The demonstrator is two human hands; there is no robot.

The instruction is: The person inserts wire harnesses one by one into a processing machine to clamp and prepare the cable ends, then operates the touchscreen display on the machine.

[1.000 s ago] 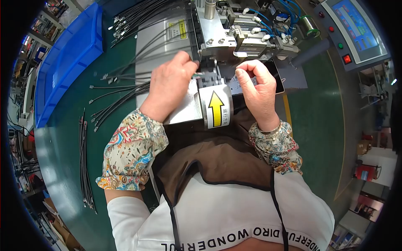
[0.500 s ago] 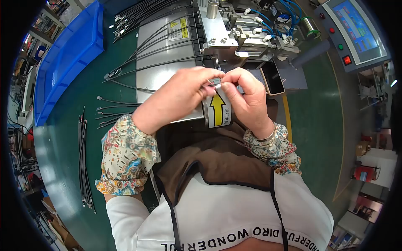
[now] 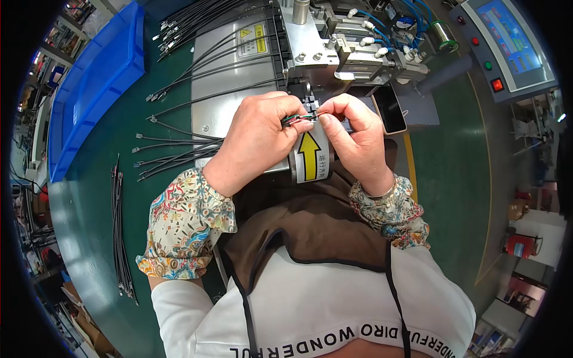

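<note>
My left hand [image 3: 256, 134] is closed on a black cable whose thin red, green and black wires [image 3: 296, 119] stick out between thumb and forefinger. Opposite it, my right hand [image 3: 358, 140] pinches the tips of those wires with thumb and forefinger. Both hands are above a curved cover with a yellow arrow [image 3: 310, 156], just in front of a small dark clamp [image 3: 311, 102] on the machine. Black cables [image 3: 179, 143] run out to the left from behind my left hand. The cable's length inside the palm is hidden.
A metal machine [image 3: 310, 42] with cylinders and blue air hoses stands ahead. More black cables lie across its steel plate [image 3: 221, 83]. At left are a blue tray [image 3: 98, 89] and a cable bundle [image 3: 121, 232]. A control panel [image 3: 507, 48] is at upper right, near a black open-topped box [image 3: 391, 110].
My left hand has shifted slightly right, and its coloured wires now show clearly. The right hand stays nearly in place, still pinching. The view has shifted slightly.
</note>
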